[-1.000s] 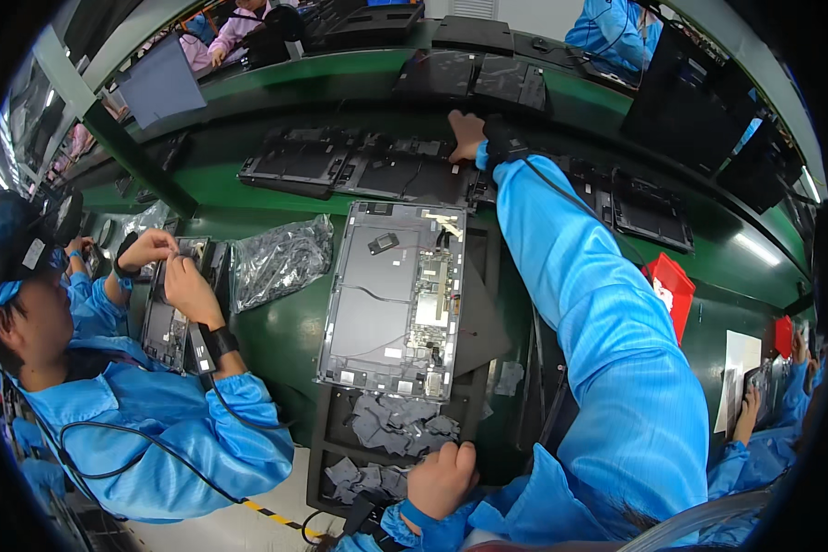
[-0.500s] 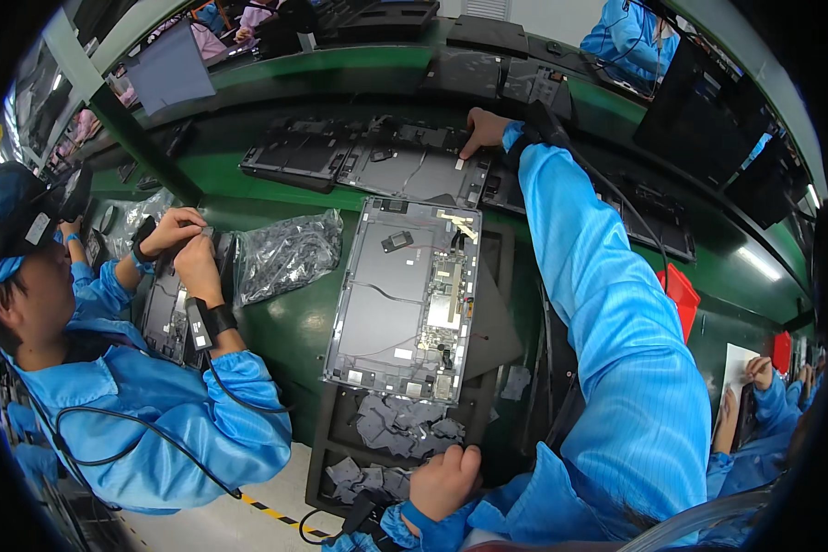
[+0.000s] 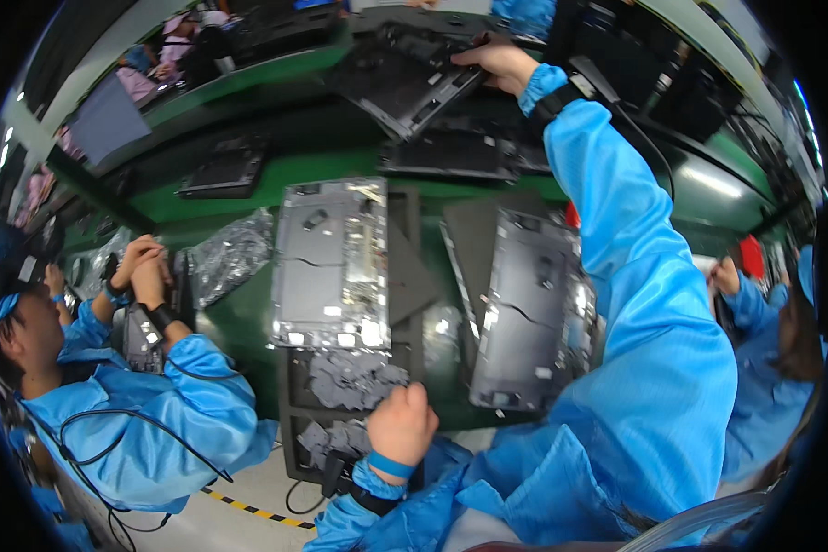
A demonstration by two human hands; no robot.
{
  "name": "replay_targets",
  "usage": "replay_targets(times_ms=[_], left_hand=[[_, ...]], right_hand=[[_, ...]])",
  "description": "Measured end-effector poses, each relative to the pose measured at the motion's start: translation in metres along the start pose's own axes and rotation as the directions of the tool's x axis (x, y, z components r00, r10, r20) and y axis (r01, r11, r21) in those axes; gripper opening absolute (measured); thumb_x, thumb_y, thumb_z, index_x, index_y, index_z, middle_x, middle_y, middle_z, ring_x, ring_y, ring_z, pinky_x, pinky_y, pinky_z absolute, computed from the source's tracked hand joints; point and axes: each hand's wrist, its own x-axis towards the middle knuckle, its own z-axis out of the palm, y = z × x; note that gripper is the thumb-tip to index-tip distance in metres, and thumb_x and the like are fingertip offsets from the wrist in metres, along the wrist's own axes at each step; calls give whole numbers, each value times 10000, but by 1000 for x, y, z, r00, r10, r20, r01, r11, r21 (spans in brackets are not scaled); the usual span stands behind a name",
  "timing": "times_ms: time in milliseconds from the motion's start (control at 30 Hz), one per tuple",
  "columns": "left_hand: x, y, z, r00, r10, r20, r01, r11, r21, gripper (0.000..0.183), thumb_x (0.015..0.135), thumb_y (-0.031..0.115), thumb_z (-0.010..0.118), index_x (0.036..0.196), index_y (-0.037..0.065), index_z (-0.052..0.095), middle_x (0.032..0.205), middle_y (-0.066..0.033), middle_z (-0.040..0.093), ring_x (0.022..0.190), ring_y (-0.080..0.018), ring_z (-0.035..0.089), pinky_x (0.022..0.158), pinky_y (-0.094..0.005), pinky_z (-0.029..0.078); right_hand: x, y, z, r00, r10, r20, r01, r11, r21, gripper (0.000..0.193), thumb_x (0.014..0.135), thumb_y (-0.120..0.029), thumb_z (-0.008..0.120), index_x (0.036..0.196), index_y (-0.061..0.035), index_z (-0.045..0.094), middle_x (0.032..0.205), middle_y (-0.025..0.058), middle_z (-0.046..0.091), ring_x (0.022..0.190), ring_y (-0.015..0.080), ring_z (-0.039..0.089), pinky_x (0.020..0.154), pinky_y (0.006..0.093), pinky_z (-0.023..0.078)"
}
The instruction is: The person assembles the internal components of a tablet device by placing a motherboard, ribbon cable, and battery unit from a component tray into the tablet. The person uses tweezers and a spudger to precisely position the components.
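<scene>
Raised laptop base [image 3: 405, 81]: up at the far side, above the row of dark units, tilted, its right-hand edge in the person's grip.
Right hand [image 3: 500, 63]: grasping that edge, the arm stretched far forward in a blue sleeve.
Left hand [image 3: 403, 423]: fingers curled in at the right side of the tray; whether anything is inside them I cannot tell.
Tray [image 3: 291, 423]: dark, with compartments, near the person.
Grey scraps [image 3: 350, 379]: torn pieces heaped in two of the tray's compartments.
Middle laptop base [image 3: 315, 285]: opened, circuit board showing along its right, lying over the tray's upper part.
Right laptop base [image 3: 524, 313]: opened, slanted on the green tabletop [image 3: 248, 333], near the outstretched arm.
Far unit [image 3: 451, 152]: dark and flat, just below the raised one in the view.
Plastic bag [image 3: 235, 256]: clear, crumpled, left of the middle base.
Co-worker [image 3: 147, 423]: in blue at the left, both hands together over another device.
</scene>
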Motion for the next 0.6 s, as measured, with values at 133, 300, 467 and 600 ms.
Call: replay_targets(times_ms=[133, 300, 467, 600], left_hand=[[-2, 3, -2, 1000, -16, 8, 16, 999, 43, 316, 676, 181, 656, 928, 51, 516, 769, -138, 539, 648, -326, 567, 540, -412, 466], [-5, 18, -20, 998, 0, -64, 6, 996, 91, 229, 701, 139, 659, 882, 44, 554, 840, -153, 549, 748, -339, 561, 622, -411, 461], [18, 77, -49, 854, 320, -411, -334, 942, 38, 208, 677, -17, 615, 878, 28, 582, 857, -122, 539, 779, -320, 531, 663, -385, 441], [55, 133, -42, 776, 523, -352, -581, 810, -78, 191, 672, -60, 598, 850, 7, 605, 834, -115, 557, 780, -306, 537, 680, -363, 441]], right_hand=[[-132, 4, -58, 973, 77, -218, -55, 993, 104, 420, 690, -85, 738, 950, -107, 409, 788, 39, 535, 712, 163, 555, 513, 303, 420], [-305, 57, -79, 960, 164, -229, -67, 923, 378, 282, 705, 20, 686, 807, -81, 443, 772, 32, 544, 718, 141, 548, 645, 269, 468], [-407, 96, -47, 930, 170, -326, -49, 936, 348, 255, 777, -29, 639, 913, -72, 428, 843, 19, 486, 754, 102, 482, 641, 249, 429], [-422, 84, -49, 961, -148, -232, 95, 970, -225, 170, 822, -46, 569, 924, -26, 434, 812, 122, 513, 715, 225, 523, 632, 306, 427]])
